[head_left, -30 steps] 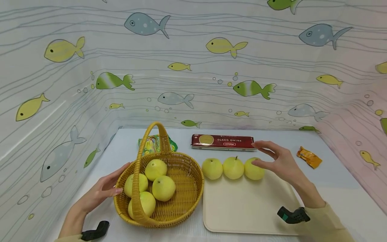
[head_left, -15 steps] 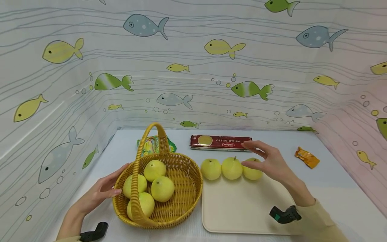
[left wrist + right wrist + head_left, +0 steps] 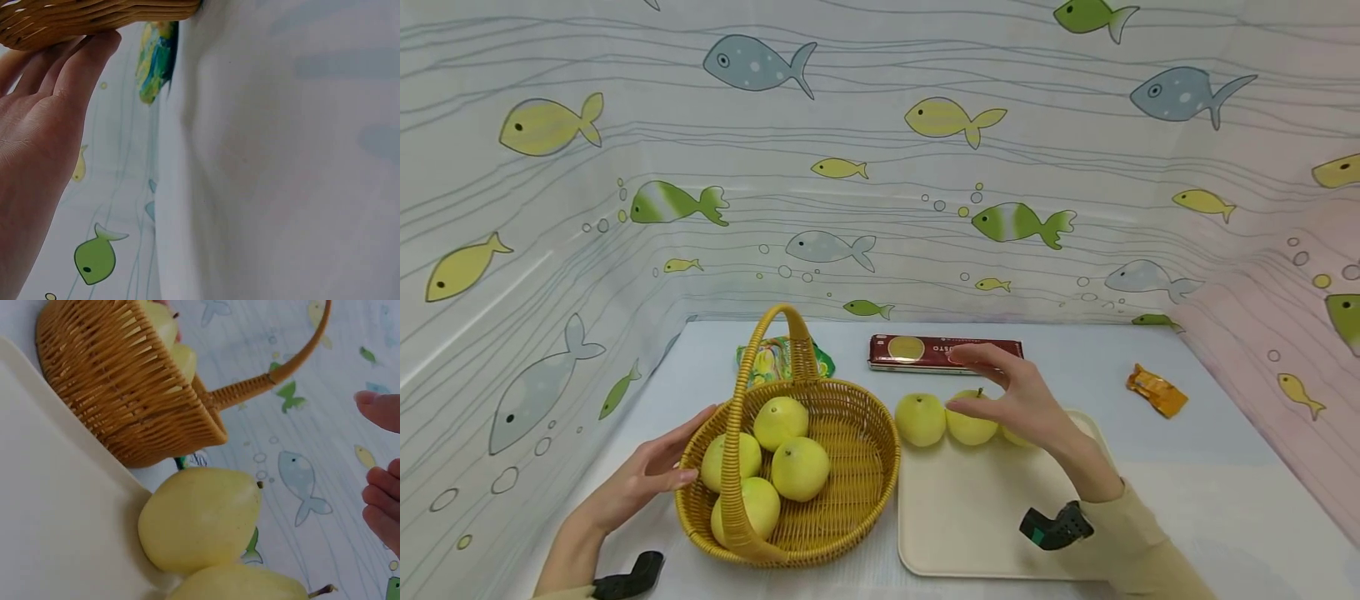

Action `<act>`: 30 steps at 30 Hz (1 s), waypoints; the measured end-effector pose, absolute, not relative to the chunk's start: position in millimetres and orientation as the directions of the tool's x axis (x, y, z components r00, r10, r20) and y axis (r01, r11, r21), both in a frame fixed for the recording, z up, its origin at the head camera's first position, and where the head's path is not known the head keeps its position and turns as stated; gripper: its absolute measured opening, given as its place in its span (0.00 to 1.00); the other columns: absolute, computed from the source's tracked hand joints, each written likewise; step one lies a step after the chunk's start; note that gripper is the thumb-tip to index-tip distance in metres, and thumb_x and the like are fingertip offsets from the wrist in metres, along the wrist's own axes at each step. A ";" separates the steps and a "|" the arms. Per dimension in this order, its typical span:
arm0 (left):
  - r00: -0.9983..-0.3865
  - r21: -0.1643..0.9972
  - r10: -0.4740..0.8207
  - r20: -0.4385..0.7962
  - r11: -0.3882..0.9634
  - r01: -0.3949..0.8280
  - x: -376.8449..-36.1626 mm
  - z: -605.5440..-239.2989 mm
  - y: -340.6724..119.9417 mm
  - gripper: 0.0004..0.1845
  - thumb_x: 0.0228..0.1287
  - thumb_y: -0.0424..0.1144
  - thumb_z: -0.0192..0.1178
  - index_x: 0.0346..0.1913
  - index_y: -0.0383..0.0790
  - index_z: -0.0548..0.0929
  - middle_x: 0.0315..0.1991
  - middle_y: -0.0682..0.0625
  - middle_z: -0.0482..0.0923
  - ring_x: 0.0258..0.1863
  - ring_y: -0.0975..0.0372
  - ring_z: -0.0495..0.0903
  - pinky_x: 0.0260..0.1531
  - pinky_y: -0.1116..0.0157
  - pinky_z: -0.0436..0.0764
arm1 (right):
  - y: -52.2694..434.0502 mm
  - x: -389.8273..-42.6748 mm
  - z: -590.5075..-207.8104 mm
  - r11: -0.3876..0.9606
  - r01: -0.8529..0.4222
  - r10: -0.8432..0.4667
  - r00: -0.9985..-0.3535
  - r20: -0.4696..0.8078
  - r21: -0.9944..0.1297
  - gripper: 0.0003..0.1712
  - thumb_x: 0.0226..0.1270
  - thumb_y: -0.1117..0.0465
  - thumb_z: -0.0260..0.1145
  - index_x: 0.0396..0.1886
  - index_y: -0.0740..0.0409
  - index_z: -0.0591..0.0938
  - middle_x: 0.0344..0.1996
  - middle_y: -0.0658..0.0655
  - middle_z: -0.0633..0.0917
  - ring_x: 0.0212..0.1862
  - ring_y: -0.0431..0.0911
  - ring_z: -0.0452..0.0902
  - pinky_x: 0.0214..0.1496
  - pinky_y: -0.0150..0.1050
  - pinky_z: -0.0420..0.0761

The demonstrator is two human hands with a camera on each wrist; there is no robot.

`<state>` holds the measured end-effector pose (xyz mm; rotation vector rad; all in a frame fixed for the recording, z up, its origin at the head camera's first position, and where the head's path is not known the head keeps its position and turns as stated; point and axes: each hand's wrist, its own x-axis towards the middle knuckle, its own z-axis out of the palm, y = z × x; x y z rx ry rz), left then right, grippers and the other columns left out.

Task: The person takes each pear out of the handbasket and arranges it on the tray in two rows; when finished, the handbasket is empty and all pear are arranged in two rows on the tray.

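In the head view my left hand (image 3: 647, 475) touches the left outer side of a wicker basket (image 3: 857, 500) with a tall arched handle. Its fingers extend against the wicker, as the left wrist view also shows. Several yellow pears (image 3: 800, 468) lie in the left part of the basket. My right hand (image 3: 1018, 400) hovers with thumb and fingers spread apart, holding nothing, over a row of three pears at the far edge of a cream tray (image 3: 970, 533). The left pear (image 3: 920, 419) and middle pear (image 3: 967, 428) show well; the right one is mostly hidden behind the hand.
Behind the row lies a dark red box (image 3: 906, 350), partly covered by my right fingers. A green packet (image 3: 823, 362) is behind the basket. An orange wrapped snack (image 3: 1156, 390) lies at the right. Fish-patterned walls (image 3: 865, 275) enclose the white table.
My right hand has moved left along the row, from the right pear towards the middle one. My left hand stays at the basket, and the pears keep their places.
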<state>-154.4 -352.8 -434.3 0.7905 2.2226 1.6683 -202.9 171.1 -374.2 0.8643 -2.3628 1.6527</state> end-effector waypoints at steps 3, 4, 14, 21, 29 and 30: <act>-0.827 0.938 0.550 0.115 0.213 0.272 -155.1 -434.9 -354.5 0.39 0.69 0.23 0.47 0.80 0.35 0.46 0.82 0.46 0.44 0.75 0.79 0.52 0.63 0.81 0.61 | 158.4 -202.0 -372.7 0.207 -0.528 -0.408 -0.812 0.418 -0.824 0.36 0.51 0.66 0.80 0.62 0.61 0.78 0.58 0.53 0.82 0.62 0.48 0.78 0.66 0.36 0.74; -0.831 0.938 0.545 0.111 0.220 0.270 -155.3 -434.9 -354.5 0.39 0.69 0.23 0.47 0.80 0.36 0.47 0.82 0.47 0.44 0.75 0.79 0.52 0.63 0.81 0.61 | 154.0 -201.2 -371.9 0.205 -0.532 -0.420 -0.806 0.417 -0.822 0.37 0.51 0.65 0.80 0.62 0.61 0.78 0.58 0.53 0.82 0.62 0.47 0.78 0.66 0.37 0.74; -0.829 0.935 0.546 0.121 0.219 0.280 -154.4 -434.0 -353.3 0.39 0.69 0.23 0.48 0.80 0.36 0.48 0.82 0.48 0.45 0.75 0.78 0.52 0.63 0.81 0.60 | 113.2 -198.0 -367.6 0.191 -0.527 -0.522 -0.769 0.369 -0.828 0.38 0.49 0.62 0.82 0.63 0.56 0.78 0.59 0.52 0.82 0.65 0.51 0.76 0.67 0.37 0.73; -0.830 0.934 0.546 0.118 0.222 0.279 -153.8 -433.8 -354.5 0.39 0.68 0.23 0.48 0.80 0.36 0.47 0.82 0.47 0.45 0.75 0.78 0.52 0.63 0.80 0.61 | 88.1 -196.9 -361.8 0.197 -0.553 -0.570 -0.736 0.364 -0.810 0.40 0.49 0.59 0.82 0.64 0.55 0.78 0.60 0.49 0.81 0.66 0.44 0.75 0.67 0.36 0.72; -0.826 0.934 0.551 0.122 0.218 0.283 -154.2 -432.9 -353.2 0.39 0.69 0.23 0.48 0.80 0.36 0.47 0.82 0.47 0.45 0.75 0.79 0.52 0.63 0.81 0.61 | 69.3 -192.4 -357.9 0.157 -0.585 -0.620 -0.685 0.382 -0.796 0.39 0.51 0.59 0.81 0.64 0.60 0.77 0.60 0.53 0.81 0.66 0.49 0.75 0.68 0.36 0.72; -0.825 0.934 0.551 0.122 0.217 0.283 -154.6 -432.7 -352.7 0.39 0.69 0.23 0.48 0.80 0.35 0.47 0.82 0.47 0.45 0.75 0.79 0.52 0.63 0.81 0.61 | 68.4 -191.6 -358.8 0.153 -0.584 -0.620 -0.685 0.383 -0.797 0.39 0.51 0.60 0.81 0.64 0.61 0.76 0.60 0.54 0.81 0.66 0.50 0.75 0.68 0.36 0.72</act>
